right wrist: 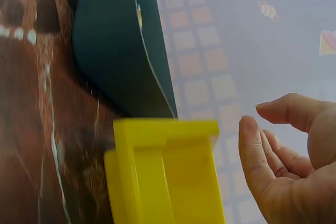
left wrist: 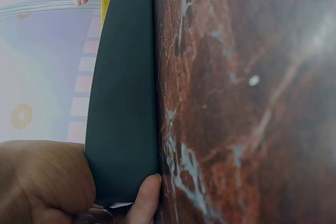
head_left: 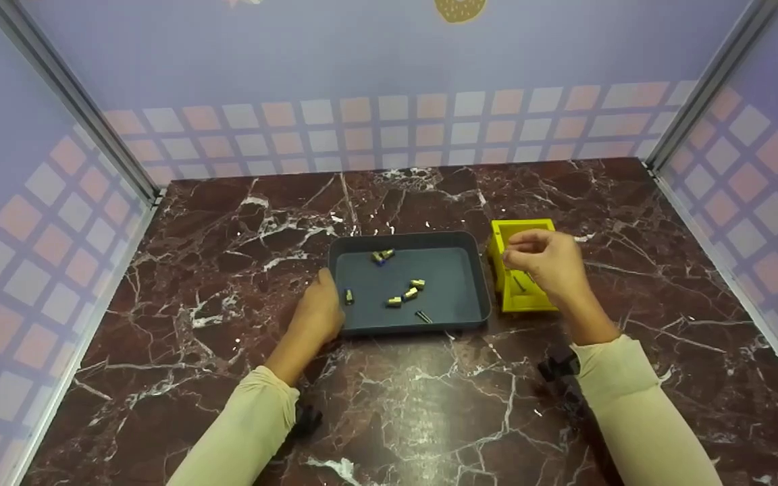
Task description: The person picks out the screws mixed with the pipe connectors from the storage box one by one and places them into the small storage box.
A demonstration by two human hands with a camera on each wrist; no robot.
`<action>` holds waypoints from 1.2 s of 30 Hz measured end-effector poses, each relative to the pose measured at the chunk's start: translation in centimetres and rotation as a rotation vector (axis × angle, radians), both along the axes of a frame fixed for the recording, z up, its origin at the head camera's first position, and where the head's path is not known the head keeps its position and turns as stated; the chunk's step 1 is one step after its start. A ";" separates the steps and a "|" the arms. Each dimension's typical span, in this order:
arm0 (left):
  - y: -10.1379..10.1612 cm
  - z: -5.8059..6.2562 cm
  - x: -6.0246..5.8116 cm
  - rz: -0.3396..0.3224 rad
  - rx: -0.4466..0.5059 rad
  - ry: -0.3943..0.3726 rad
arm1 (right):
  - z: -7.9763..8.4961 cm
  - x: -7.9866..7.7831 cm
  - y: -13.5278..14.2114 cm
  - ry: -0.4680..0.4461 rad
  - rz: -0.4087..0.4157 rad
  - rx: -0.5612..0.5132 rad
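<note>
My left hand (head_left: 318, 307) grips the left side of a shallow dark grey tray (head_left: 402, 331) near its front corner. In the left wrist view, a digit of that hand presses on the tray's outer wall (left wrist: 123, 87). Several short brass-coloured metal pieces (head_left: 394, 302) lie scattered in the tray, along with thin dark screws (head_left: 424, 316) near its front wall. Above the yellow bin (head_left: 531, 305) is my right hand (head_left: 551, 263), fingers loosely bent. The right wrist view shows a small gap between its thumb and forefinger with nothing visible there. A thin dark piece (head_left: 519, 282) shows inside the bin.
The yellow bin stands just right of the tray on a dark red marbled table (head_left: 416, 405). Patterned panels (head_left: 389, 67) wall in the back and both sides, with metal posts (head_left: 720, 81) at the corners.
</note>
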State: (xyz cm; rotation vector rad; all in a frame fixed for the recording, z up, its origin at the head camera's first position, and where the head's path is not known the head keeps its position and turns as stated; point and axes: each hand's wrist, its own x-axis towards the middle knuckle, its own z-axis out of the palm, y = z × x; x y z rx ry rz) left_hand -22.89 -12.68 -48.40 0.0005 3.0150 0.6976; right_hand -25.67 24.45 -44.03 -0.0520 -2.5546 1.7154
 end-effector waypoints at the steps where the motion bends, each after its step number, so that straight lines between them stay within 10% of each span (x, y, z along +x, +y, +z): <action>1: 0.0 0.0 0.0 -0.001 -0.002 0.000 | 0.0 0.0 -0.3 0.005 0.008 0.007; 12: -0.2 0.1 0.0 -0.002 -0.012 0.018 | -0.4 0.9 -4.9 0.032 0.171 0.030; 36: -0.1 -0.1 0.0 0.002 -0.001 -0.010 | -4.1 1.6 -10.3 0.022 0.399 0.437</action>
